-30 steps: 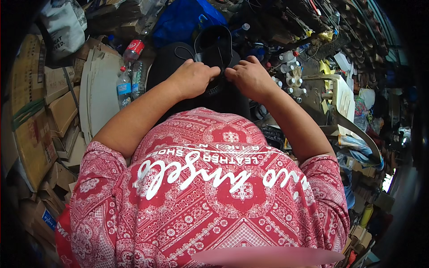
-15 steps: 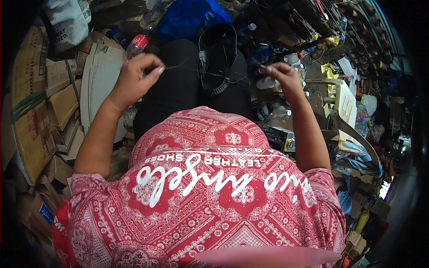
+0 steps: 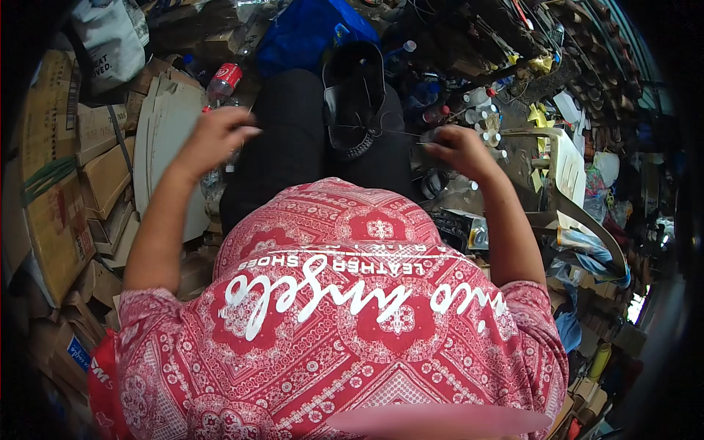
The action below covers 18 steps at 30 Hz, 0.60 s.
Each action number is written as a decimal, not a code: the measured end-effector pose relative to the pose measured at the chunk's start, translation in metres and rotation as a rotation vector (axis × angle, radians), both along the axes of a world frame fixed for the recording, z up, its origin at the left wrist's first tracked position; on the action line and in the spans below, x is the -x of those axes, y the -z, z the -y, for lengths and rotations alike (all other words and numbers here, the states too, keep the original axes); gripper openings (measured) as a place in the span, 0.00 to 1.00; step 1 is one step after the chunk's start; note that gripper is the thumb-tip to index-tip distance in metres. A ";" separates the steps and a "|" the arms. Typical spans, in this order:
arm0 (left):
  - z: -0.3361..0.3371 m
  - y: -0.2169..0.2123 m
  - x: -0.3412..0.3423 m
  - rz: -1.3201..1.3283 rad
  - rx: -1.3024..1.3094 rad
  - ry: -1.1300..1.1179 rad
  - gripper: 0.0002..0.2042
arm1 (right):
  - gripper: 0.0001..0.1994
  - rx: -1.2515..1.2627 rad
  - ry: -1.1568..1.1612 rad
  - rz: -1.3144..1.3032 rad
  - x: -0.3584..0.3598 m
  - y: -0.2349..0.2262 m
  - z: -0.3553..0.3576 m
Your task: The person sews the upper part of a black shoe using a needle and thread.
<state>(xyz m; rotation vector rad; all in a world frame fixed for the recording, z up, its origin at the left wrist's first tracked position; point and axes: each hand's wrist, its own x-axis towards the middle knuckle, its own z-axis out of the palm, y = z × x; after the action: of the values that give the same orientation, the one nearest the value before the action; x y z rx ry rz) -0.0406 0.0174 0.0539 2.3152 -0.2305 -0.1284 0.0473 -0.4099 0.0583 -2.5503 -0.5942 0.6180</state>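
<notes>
A black shoe [image 3: 355,99], open in the middle, lies across my dark-trousered thighs with its toe away from me. Pale stitching shows along its near rim. My right hand [image 3: 462,150] is to the right of the shoe, its fingers pinched on a thin thread [image 3: 403,134] that runs taut to the shoe's near edge. Loose thread also curls over the shoe's opening. Off to the left, above my left thigh, is my left hand [image 3: 220,138], a little blurred. Its thumb and forefinger look slightly apart, and no thread shows between them.
A red-labelled plastic bottle [image 3: 224,82] stands beyond my left hand. Stacked cardboard [image 3: 103,172] and pale sheets [image 3: 167,147] fill the left side. Ahead lies a blue bag [image 3: 312,33]. Several small bottles [image 3: 480,117] and a worn white chair [image 3: 565,165] are at the right.
My left hand has moved slightly down and left, and the thread seen at its fingertips no longer shows. The right hand has lowered a little, its thread now straighter. The shoe has barely shifted.
</notes>
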 end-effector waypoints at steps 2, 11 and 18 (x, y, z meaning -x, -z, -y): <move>-0.063 0.019 0.008 0.049 -0.254 -0.160 0.07 | 0.13 0.224 0.182 0.085 -0.003 0.020 0.071; 0.029 -0.002 -0.031 0.228 -0.089 -0.013 0.14 | 0.10 -0.086 0.210 0.058 0.008 0.026 0.031; 0.122 0.007 -0.081 0.208 0.069 0.384 0.18 | 0.09 -0.395 -0.017 0.043 -0.012 -0.001 -0.071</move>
<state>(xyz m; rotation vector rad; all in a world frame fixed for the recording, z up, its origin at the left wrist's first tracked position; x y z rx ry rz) 0.0405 -0.1046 0.0465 2.1908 -0.7728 -0.0692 0.0590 -0.3392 0.0598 -2.1939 -0.6789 0.4044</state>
